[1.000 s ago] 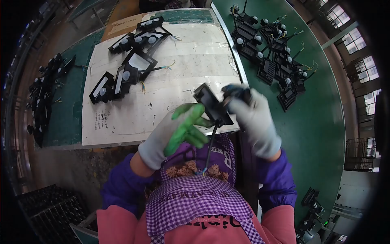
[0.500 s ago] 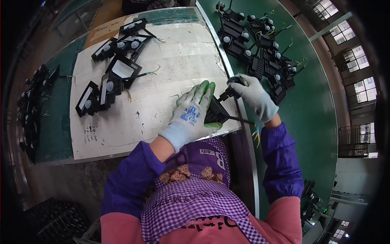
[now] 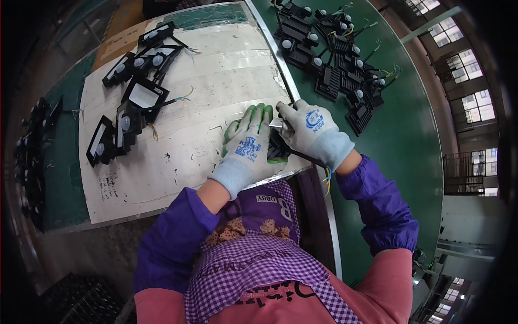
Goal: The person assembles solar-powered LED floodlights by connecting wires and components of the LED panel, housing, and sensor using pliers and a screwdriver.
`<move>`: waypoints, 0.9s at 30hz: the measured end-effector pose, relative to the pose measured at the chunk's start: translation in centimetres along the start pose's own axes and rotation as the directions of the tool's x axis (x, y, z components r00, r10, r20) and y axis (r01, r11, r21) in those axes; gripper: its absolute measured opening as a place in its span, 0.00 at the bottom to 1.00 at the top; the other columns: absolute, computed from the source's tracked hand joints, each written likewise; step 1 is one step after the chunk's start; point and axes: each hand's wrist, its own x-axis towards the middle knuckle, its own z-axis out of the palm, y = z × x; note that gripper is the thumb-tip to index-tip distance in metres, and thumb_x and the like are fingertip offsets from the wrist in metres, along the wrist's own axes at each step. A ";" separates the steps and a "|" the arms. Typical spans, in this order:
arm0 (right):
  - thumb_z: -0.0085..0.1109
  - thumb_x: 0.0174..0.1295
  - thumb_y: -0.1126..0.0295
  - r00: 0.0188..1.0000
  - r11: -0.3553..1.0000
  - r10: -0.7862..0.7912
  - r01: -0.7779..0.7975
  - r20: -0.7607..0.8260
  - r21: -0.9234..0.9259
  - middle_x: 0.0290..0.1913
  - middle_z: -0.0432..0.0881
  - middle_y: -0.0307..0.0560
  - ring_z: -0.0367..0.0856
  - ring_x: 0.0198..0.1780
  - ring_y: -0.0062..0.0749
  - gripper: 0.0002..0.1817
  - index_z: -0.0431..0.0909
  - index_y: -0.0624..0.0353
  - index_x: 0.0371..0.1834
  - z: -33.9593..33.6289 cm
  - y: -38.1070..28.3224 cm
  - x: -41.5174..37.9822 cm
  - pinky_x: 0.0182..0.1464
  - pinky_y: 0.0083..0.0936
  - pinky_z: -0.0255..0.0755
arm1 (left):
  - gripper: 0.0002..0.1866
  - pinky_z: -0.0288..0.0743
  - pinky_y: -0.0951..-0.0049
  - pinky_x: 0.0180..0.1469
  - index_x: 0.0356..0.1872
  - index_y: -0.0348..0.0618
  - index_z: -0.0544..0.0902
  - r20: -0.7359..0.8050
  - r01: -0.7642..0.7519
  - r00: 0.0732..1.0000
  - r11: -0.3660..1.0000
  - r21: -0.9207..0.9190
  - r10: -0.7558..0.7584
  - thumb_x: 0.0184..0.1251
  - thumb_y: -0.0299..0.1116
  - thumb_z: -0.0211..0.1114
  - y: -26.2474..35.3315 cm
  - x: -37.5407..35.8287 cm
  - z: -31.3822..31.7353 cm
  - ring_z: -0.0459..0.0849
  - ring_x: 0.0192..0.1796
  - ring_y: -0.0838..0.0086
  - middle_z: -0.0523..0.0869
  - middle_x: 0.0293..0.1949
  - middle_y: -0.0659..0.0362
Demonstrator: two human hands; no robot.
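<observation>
My left hand (image 3: 249, 141), in a white glove with green fingertips, lies over a black floodlight (image 3: 276, 146) on the board's near right corner. Its fingers are together on the far side and the thumb is on the near side, holding the lamp down. My gloved right hand (image 3: 305, 127) is closed around a knife (image 3: 277, 123), whose short silver blade points left at the lamp. Most of the knife's handle is hidden by the fingers. From under the right hand, the lamp's black cable ends in coloured wires (image 3: 328, 178). Both hands cover much of the lamp.
Several floodlights with round white sensors (image 3: 126, 123) lie on the white board (image 3: 205, 81) at left. More black lamps (image 3: 345, 59) are heaped on the green bench (image 3: 388, 162) at right. Another row of lamps (image 3: 33, 156) lines the far left. A metal edge (image 3: 280, 59) borders the board.
My right hand has come left and down, close against my left hand, and a silver blade now shows in it. My left hand keeps its place on the floodlight. The view has shifted slightly.
</observation>
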 end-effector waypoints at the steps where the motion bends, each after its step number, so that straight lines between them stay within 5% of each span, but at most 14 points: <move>1: 0.54 0.61 0.63 0.998 0.999 -0.010 0.013 -0.063 0.053 0.39 0.79 0.58 0.81 0.41 0.53 0.13 0.74 0.56 0.46 0.5 0.1 -0.3 0.44 0.41 0.75 | 0.57 0.47 0.55 0.73 0.73 0.38 0.52 0.021 0.006 1.000 1.000 0.004 -0.006 0.47 0.63 0.66 0.1 -0.1 -0.1 0.54 0.76 0.57 0.59 0.72 0.45; 3: 0.54 0.60 0.64 0.980 0.988 -0.023 0.053 -0.197 0.146 0.41 0.80 0.59 0.81 0.41 0.55 0.15 0.74 0.55 0.49 1.7 0.7 -0.7 0.45 0.41 0.75 | 0.55 0.46 0.56 0.73 0.73 0.36 0.52 0.051 0.019 0.999 1.000 0.012 -0.019 0.50 0.60 0.64 0.5 -0.1 -0.7 0.53 0.76 0.56 0.58 0.72 0.44; 4: 0.54 0.63 0.64 0.963 0.961 -0.073 0.138 -0.260 0.242 0.41 0.82 0.53 0.82 0.40 0.46 0.15 0.76 0.58 0.50 1.5 1.3 -1.0 0.43 0.36 0.76 | 0.57 0.45 0.55 0.74 0.73 0.34 0.51 0.099 0.042 0.994 0.999 0.004 -0.042 0.50 0.62 0.64 0.8 -0.1 -1.6 0.53 0.76 0.56 0.57 0.73 0.44; 7: 0.54 0.66 0.63 0.925 0.524 0.285 0.071 -0.253 0.849 0.36 0.83 0.43 0.80 0.33 0.32 0.14 0.78 0.63 0.45 3.4 5.0 -1.6 0.37 0.28 0.74 | 0.59 0.44 0.55 0.74 0.73 0.33 0.51 0.091 0.031 0.995 0.999 -0.027 -0.029 0.49 0.66 0.64 0.6 -0.7 -2.0 0.52 0.76 0.55 0.57 0.73 0.43; 9: 0.54 0.68 0.64 0.729 0.290 0.684 -0.230 -0.033 0.929 0.32 0.81 0.34 0.74 0.28 0.21 0.13 0.80 0.65 0.39 1.7 7.2 -4.4 0.31 0.23 0.69 | 0.60 0.44 0.56 0.75 0.74 0.33 0.50 0.050 0.069 0.996 0.998 -0.002 -0.069 0.49 0.68 0.63 0.6 -1.5 -1.4 0.52 0.76 0.54 0.56 0.73 0.43; 11: 0.57 0.65 0.68 0.731 0.177 0.682 -0.129 -0.026 0.976 0.30 0.81 0.38 0.69 0.22 0.21 0.08 0.80 0.62 0.36 3.7 8.3 -8.0 0.26 0.22 0.65 | 0.61 0.43 0.56 0.75 0.74 0.33 0.49 0.033 0.091 0.995 0.996 0.011 -0.091 0.49 0.70 0.63 0.5 -2.3 -1.0 0.51 0.76 0.53 0.55 0.73 0.42; 13: 0.58 0.61 0.72 0.825 0.758 0.518 -0.321 -0.225 0.568 0.27 0.80 0.42 0.75 0.26 0.22 0.04 0.79 0.61 0.35 6.1 4.6 -12.0 0.28 0.21 0.70 | 0.62 0.43 0.56 0.75 0.74 0.34 0.48 0.032 0.099 0.995 0.995 0.009 -0.099 0.49 0.70 0.63 0.5 -2.6 -0.9 0.50 0.76 0.53 0.54 0.73 0.42; 14: 0.60 0.57 0.74 0.911 0.899 0.201 -0.025 -0.360 0.438 0.30 0.81 0.46 0.79 0.27 0.28 0.06 0.80 0.61 0.36 6.1 2.2 -13.2 0.30 0.24 0.73 | 0.62 0.43 0.56 0.75 0.74 0.34 0.48 0.030 0.108 0.994 0.994 0.005 -0.108 0.49 0.70 0.63 0.6 -2.5 -1.0 0.50 0.76 0.53 0.54 0.73 0.42; 15: 0.63 0.52 0.76 0.887 0.920 -0.139 0.280 -0.440 0.275 0.33 0.82 0.50 0.82 0.29 0.35 0.09 0.80 0.61 0.38 5.4 -0.2 -13.8 0.31 0.26 0.76 | 0.62 0.43 0.56 0.75 0.74 0.34 0.48 0.034 0.115 0.993 0.993 0.003 -0.115 0.49 0.70 0.63 0.7 -2.5 -1.2 0.49 0.76 0.52 0.54 0.73 0.42; 17: 0.67 0.48 0.77 0.907 0.962 -0.149 0.225 -0.393 0.154 0.47 0.82 0.57 0.85 0.35 0.48 0.17 0.80 0.60 0.44 3.3 -3.8 -13.7 0.38 0.32 0.80 | 0.62 0.43 0.56 0.75 0.74 0.34 0.48 0.044 0.117 0.992 0.993 -0.008 -0.116 0.49 0.69 0.64 0.9 -2.8 -1.0 0.49 0.76 0.52 0.54 0.74 0.43; 19: 0.64 0.54 0.74 0.931 0.958 0.103 0.001 -0.350 0.287 0.61 0.72 0.66 0.84 0.43 0.53 0.24 0.75 0.60 0.57 1.6 -4.3 -11.0 0.41 0.37 0.80 | 0.62 0.43 0.55 0.75 0.74 0.34 0.47 0.033 0.102 0.994 0.995 -0.020 -0.101 0.48 0.69 0.65 0.7 -2.7 -1.1 0.49 0.76 0.53 0.54 0.74 0.44; 22: 0.59 0.61 0.70 0.921 0.936 0.312 -0.256 -0.231 0.242 0.58 0.73 0.66 0.82 0.44 0.56 0.21 0.76 0.57 0.58 1.8 -3.0 -7.9 0.47 0.37 0.77 | 0.62 0.43 0.55 0.75 0.74 0.36 0.47 0.014 0.065 0.998 0.998 -0.014 -0.065 0.47 0.68 0.66 0.3 -3.2 -1.3 0.51 0.76 0.53 0.54 0.74 0.44; 27: 0.58 0.61 0.69 0.965 0.914 0.255 -0.259 0.056 0.311 0.41 0.77 0.58 0.79 0.42 0.52 0.09 0.77 0.59 0.43 1.3 -1.6 -6.0 0.43 0.40 0.74 | 0.61 0.44 0.57 0.75 0.75 0.37 0.47 -0.005 0.029 1.000 0.997 -0.078 -0.030 0.48 0.65 0.68 -0.3 -3.6 -1.1 0.52 0.76 0.53 0.54 0.74 0.45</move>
